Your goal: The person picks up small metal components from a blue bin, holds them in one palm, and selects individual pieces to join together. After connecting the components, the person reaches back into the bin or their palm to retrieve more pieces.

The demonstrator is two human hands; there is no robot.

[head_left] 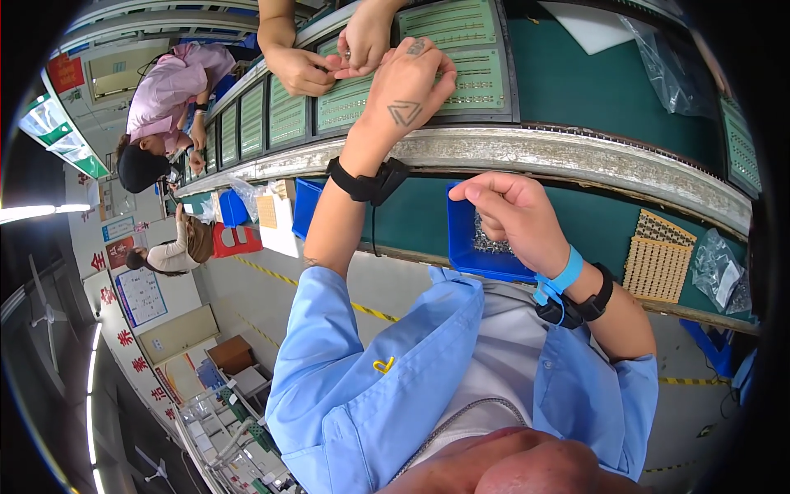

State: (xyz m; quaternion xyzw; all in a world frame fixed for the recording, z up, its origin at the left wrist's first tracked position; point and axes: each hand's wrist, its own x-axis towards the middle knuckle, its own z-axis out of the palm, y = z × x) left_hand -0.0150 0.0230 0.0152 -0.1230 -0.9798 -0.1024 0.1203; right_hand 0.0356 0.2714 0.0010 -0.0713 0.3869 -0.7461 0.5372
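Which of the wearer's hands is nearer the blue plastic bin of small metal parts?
Right: the right hand is over the bin; the left hand is farther, over green rectangular boards.

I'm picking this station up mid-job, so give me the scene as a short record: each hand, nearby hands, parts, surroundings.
Left hand: over pale-green rectangular circuit boards, fingertips hidden
Co-worker's hands: just left of it; contact unclear
Right hand: fingers curled, above open blue plastic bin; anything held cannot be made out
Bin contents: small silvery metal parts
Right of bin: tan perforated rectangular panels, then clear plastic bag
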